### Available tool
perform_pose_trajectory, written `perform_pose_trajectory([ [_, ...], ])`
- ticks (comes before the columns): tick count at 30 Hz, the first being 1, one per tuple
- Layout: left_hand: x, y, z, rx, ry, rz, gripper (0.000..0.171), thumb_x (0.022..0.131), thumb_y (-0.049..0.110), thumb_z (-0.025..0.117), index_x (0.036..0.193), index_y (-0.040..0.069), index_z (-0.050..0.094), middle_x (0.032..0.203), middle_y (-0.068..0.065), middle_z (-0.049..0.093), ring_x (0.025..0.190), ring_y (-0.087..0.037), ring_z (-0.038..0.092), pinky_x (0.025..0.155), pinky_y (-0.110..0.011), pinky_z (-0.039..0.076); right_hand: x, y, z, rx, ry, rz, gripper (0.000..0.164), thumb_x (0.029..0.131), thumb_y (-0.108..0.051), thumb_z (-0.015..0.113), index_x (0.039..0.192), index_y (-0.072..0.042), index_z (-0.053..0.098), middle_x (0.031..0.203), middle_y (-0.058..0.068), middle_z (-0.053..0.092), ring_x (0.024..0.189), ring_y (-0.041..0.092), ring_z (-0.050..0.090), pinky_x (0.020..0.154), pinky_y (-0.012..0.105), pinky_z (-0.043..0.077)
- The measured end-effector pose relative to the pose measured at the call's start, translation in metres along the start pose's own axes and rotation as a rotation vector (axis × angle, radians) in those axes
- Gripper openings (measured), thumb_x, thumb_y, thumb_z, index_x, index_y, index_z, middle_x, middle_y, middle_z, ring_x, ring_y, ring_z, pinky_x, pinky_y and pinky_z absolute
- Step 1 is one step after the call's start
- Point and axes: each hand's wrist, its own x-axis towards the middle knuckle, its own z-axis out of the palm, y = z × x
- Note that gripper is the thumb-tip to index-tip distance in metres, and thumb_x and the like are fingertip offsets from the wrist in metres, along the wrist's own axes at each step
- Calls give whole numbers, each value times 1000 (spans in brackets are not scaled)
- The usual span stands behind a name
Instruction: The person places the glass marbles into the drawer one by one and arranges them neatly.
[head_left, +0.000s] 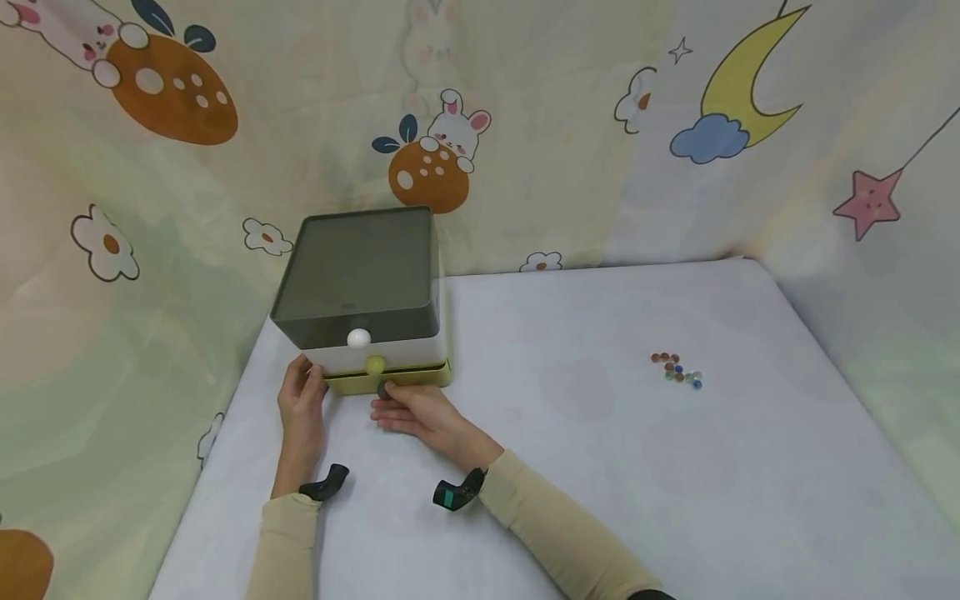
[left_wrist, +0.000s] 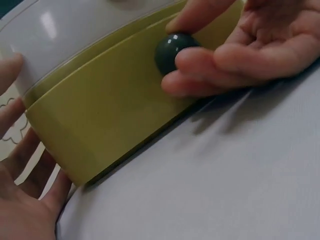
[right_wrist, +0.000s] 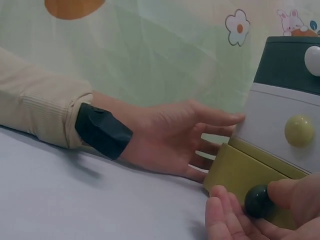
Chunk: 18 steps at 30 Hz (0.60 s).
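Drawers [head_left: 352, 262] are standing at the table's [head_left: 562, 500] far left corner. The right hand [head_left: 420, 412] is pinching the bottom dark knob [right_wrist: 256, 202] between thumb and fingers, partly blocking the yellow front [left_wrist: 100, 125]. The left hand [head_left: 302, 408], fingers spread and nearly straight, is touching the left side. Marbles [head_left: 679, 377] are lying well apart, towards the right edge.

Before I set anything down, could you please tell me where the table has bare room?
A wide bare patch of table lies between the drawer box and the marbles; more lies right of them. The box's front is crowded: left hand at its corner, right hand on the dark knob.
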Motion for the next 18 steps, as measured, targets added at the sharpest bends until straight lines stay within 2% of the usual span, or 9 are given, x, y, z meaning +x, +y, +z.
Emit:
perform_pose_trajectory([
  [6,-7,7,-12,136,-40,-92,46,107,25,58,152,18,49,147,7,50,139,-12,43,106,-16,44,-10,10,5,-6,6,10,30,105,-21,64,121,4,69,119,22,76,107,27,77,97,37,60],
  [9,-7,10,-18,187,-84,-133,49,107,27,59,154,19,47,146,9,48,138,-10,44,104,-12,45,-15,13,5,-16,11,4,32,105,-21,64,122,5,69,118,21,76,107,27,78,97,37,60],
  [13,-6,14,-22,219,-143,-143,50,107,29,59,154,18,46,147,9,48,136,-8,47,101,-11,46,-19,13,5,-19,22,2,33,105,-21,64,122,6,69,117,21,76,107,28,77,97,37,60],
  [18,-6,19,-25,273,-164,-127,47,107,30,58,152,17,50,145,10,51,134,-10,51,97,-12,50,-26,17,6,-15,18,4,32,105,-21,64,121,6,68,116,21,76,107,28,77,97,38,60],
])
